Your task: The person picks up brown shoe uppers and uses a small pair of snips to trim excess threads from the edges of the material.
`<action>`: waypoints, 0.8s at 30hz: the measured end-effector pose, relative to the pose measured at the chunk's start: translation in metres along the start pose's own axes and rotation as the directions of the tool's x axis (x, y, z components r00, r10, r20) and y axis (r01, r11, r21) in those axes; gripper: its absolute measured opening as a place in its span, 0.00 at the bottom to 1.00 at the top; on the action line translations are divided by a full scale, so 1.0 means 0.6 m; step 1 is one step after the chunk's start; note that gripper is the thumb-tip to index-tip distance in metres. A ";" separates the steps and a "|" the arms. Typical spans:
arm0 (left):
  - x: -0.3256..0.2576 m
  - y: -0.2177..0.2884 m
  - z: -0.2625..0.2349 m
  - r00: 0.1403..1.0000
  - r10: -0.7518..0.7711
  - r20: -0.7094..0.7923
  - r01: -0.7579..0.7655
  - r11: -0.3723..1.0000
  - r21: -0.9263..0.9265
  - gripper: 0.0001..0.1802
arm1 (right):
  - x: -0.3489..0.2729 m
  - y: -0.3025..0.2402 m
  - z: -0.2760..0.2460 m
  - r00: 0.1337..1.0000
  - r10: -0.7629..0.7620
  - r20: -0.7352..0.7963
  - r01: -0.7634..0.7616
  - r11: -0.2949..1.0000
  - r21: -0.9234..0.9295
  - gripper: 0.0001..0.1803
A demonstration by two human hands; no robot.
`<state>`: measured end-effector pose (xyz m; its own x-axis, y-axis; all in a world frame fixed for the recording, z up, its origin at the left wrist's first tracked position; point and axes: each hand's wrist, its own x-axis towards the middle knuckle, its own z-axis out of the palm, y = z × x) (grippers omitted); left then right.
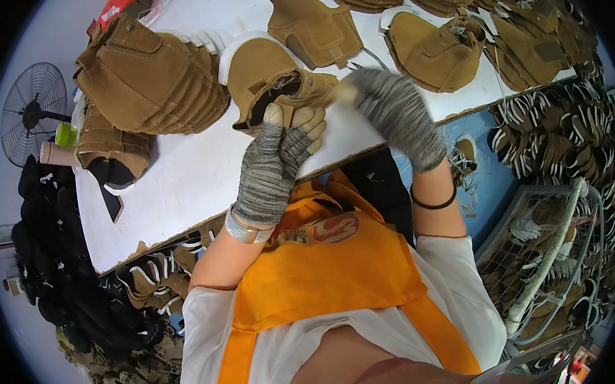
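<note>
A brown suede shoe upper with a white lower edge lies on the white table in front of me. My left hand, in a grey fingerless glove, grips its near collar, with the thumb at the opening. To the right of the upper, my right hand is raised over the table, blurred by motion. Its fingers look curled together; what they hold, if anything, cannot be made out. A thin grey strip or tool shows just beyond that hand, partly hidden.
Stacked brown uppers stand at the left of the table. A flat upper lies beyond, and another upper sits right, beside more stacks. A wire basket and heaped shoe parts are below right. A fan stands left.
</note>
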<state>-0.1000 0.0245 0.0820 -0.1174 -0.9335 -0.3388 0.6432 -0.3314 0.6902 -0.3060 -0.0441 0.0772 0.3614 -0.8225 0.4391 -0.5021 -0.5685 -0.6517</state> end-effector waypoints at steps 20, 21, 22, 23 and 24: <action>0.003 -0.049 -0.098 0.697 0.667 0.263 -0.568 0.289 0.771 0.11 | -0.005 0.078 0.056 0.944 0.201 -0.264 -0.207 0.978 0.005 0.14; 0.010 -0.052 -0.107 0.619 0.704 0.348 -0.597 0.134 0.791 0.11 | -0.007 0.043 0.052 0.930 0.216 -0.299 -0.170 0.970 0.173 0.13; 0.014 -0.052 -0.112 0.537 0.716 0.445 -0.618 -0.025 0.786 0.14 | -0.007 -0.009 0.045 0.885 0.353 -0.303 -0.219 0.891 0.398 0.12; 0.015 -0.051 -0.114 0.581 0.695 0.423 -0.597 0.011 0.802 0.13 | -0.007 -0.051 0.039 0.894 0.330 -0.305 -0.204 0.902 0.380 0.12; 0.014 -0.048 -0.113 0.623 0.671 0.402 -0.576 0.045 0.816 0.12 | -0.012 -0.076 0.036 0.901 0.306 -0.307 -0.187 0.914 0.361 0.12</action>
<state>-0.0682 0.0352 0.0162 0.0539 -0.8591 0.5090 -0.5207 0.4108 0.7484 -0.2687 -0.0117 0.0903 -0.0693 -0.9196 0.3868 -0.2428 -0.3605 -0.9006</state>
